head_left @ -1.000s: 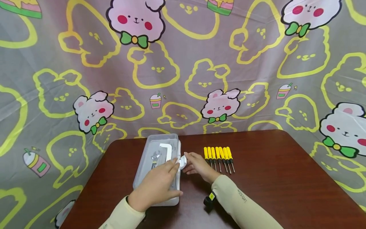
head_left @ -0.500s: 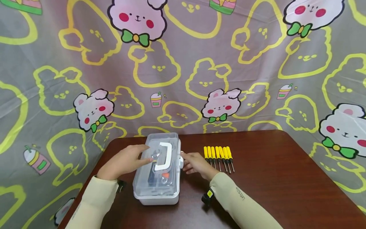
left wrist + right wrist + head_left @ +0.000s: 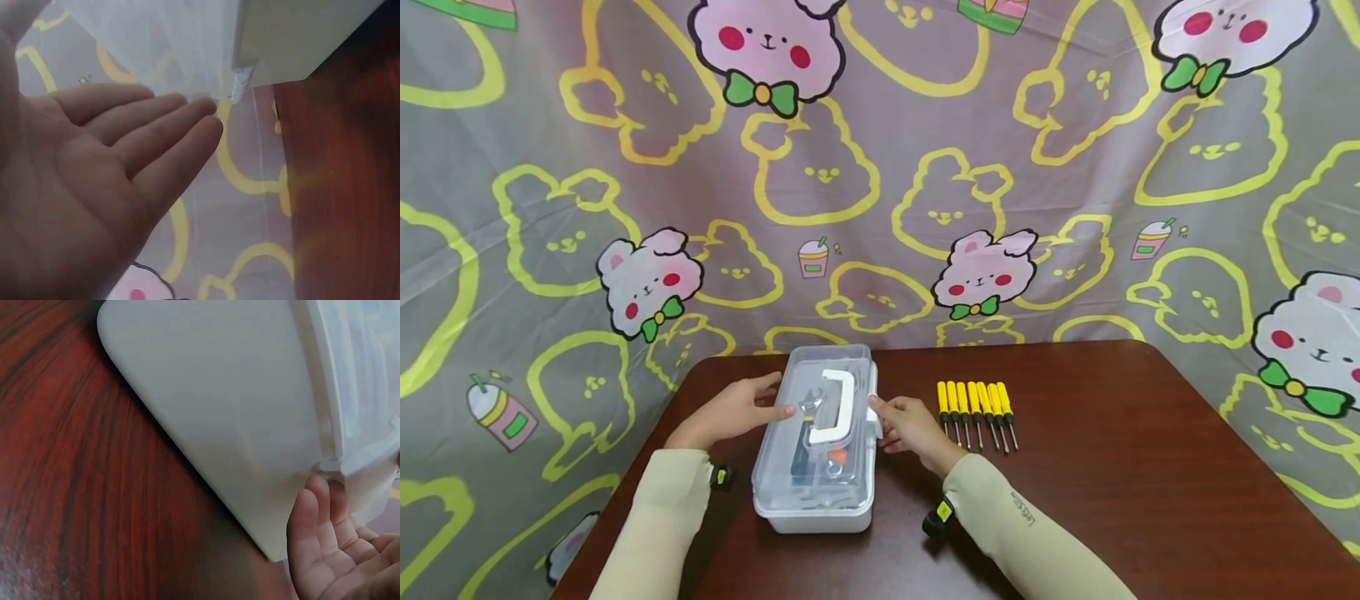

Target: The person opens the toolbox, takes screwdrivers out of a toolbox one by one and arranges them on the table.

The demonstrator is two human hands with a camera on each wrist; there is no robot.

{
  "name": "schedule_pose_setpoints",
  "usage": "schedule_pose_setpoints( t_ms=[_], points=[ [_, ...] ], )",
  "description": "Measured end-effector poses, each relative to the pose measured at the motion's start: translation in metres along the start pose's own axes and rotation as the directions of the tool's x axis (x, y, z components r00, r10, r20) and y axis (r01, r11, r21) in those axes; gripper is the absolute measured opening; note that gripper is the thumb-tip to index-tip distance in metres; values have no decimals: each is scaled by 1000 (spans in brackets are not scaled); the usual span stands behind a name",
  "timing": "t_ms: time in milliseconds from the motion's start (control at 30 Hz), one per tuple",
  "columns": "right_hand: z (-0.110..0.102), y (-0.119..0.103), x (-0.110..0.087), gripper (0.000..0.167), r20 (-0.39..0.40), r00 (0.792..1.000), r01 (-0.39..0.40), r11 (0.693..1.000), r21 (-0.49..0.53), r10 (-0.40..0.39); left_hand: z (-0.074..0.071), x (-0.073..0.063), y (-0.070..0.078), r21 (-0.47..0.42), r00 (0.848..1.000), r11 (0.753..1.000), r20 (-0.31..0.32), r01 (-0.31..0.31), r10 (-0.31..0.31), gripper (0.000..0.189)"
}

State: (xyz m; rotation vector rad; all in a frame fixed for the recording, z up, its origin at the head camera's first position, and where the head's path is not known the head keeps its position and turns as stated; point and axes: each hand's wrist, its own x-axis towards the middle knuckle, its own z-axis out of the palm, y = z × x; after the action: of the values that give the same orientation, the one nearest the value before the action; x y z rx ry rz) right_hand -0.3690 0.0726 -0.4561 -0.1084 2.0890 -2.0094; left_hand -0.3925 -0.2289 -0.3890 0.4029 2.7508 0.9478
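Note:
A toolbox (image 3: 814, 503) with a clear lid and white base stands on the table, lid down. A white handle (image 3: 831, 434) lies on its top, and an adjustable wrench (image 3: 812, 402) and an orange-topped item (image 3: 837, 457) show through the plastic. On its right side, my right hand (image 3: 913, 429) pinches the white latch (image 3: 876, 423), thumb above. The right wrist view has the fingertips (image 3: 320, 487) tucked under the latch. My left hand (image 3: 730, 408) is at the left side of the box, thumb over the lid. Its fingers (image 3: 169, 150) extend almost straight in the left wrist view.
Several yellow-handled screwdrivers (image 3: 974, 402) lie in a row to the right of the toolbox, tips toward me. The dark red-brown table (image 3: 1097, 467) reaches back to a grey patterned curtain (image 3: 880, 167). Each wrist carries a small black camera (image 3: 937, 518).
My left hand has gone from the lid's right edge, by the latch, to the left side of the box, uncovering the handle. The right hand has stayed at the latch.

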Motion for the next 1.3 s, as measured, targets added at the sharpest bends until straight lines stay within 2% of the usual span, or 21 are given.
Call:
schedule_pose_setpoints(
  t_ms=[133,233,433,667,900,1133,1300],
  points=[
    [-3,3,2,57,-11,1000,4,1000,1,-4,2,6,-3,-116,1000,993,16,-24,26,92],
    [-5,6,3,58,-8,1000,-2,1000,-17,2,1,7,-4,-157,999,987,22,-27,30,91],
    [-7,10,3,58,4,1000,-30,998,-46,30,0,6,-4,-177,999,984,22,-22,26,89],
    [-8,15,5,57,1,999,-44,999,-32,44,1,8,-3,-210,999,978,31,-9,16,91],
    [-7,17,8,61,-15,997,-77,993,-91,76,2,3,-5,-232,1000,973,24,11,-6,88],
    [-5,15,6,57,11,996,-86,995,-43,86,6,-3,-7,-241,1000,970,14,29,-27,92],
    [-5,7,3,49,43,997,-56,990,-131,62,9,-4,-6,-248,1000,968,10,25,-23,94]
  ],
)
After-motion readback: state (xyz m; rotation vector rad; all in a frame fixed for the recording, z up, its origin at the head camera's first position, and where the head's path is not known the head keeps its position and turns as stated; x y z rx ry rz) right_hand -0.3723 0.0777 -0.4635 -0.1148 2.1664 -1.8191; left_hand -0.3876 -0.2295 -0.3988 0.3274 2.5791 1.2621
